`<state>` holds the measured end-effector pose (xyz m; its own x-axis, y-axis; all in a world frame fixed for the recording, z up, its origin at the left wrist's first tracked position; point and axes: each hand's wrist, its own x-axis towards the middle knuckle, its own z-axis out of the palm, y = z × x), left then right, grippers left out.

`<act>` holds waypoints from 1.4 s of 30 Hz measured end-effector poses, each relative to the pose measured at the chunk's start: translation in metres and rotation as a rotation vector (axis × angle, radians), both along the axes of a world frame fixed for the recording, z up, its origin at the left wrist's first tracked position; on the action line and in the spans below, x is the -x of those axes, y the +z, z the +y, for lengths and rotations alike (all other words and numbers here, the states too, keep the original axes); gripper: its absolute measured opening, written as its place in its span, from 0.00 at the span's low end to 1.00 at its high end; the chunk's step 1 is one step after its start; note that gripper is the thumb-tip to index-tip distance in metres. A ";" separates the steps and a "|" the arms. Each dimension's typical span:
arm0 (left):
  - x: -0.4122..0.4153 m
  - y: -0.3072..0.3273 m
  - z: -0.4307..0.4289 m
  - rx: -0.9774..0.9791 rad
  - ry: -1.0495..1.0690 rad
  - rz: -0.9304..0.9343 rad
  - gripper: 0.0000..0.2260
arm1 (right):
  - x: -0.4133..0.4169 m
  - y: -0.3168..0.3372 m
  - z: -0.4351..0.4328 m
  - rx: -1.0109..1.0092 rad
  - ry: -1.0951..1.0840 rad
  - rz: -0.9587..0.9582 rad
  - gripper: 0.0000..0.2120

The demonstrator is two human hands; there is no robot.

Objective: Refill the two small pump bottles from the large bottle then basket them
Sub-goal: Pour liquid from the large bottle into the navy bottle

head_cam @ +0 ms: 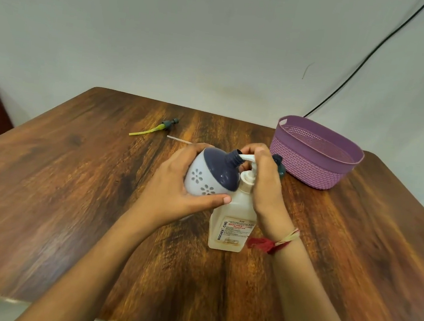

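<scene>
Left hand grips round bottle, right hand large bottle's pump, half-hiding dark bottle by basket.

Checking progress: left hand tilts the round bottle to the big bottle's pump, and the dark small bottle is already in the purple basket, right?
Not quite: the head view shows the dark small bottle on the table beside the purple basket, not in it. The rest holds.

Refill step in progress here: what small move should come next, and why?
Probably press the pump of the large bottle down with the right hand. Its nozzle is already at the open neck of the tilted small bottle, which the left hand grips, so a stroke should dispense inside.
</scene>
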<state>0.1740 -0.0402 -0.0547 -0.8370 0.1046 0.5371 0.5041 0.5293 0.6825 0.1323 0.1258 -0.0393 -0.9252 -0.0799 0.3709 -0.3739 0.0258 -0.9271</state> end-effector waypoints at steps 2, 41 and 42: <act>0.000 0.000 0.000 0.006 0.000 -0.001 0.37 | 0.000 0.001 0.000 -0.018 0.014 0.022 0.11; 0.000 0.002 -0.002 0.017 -0.026 0.004 0.36 | -0.004 0.003 0.001 -0.049 0.083 0.007 0.19; 0.000 0.002 -0.002 0.014 -0.026 -0.001 0.36 | -0.006 0.004 0.001 -0.009 0.074 -0.027 0.23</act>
<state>0.1741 -0.0427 -0.0525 -0.8345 0.1337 0.5346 0.5169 0.5259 0.6754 0.1381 0.1271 -0.0356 -0.9263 -0.1515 0.3449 -0.3500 0.0073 -0.9367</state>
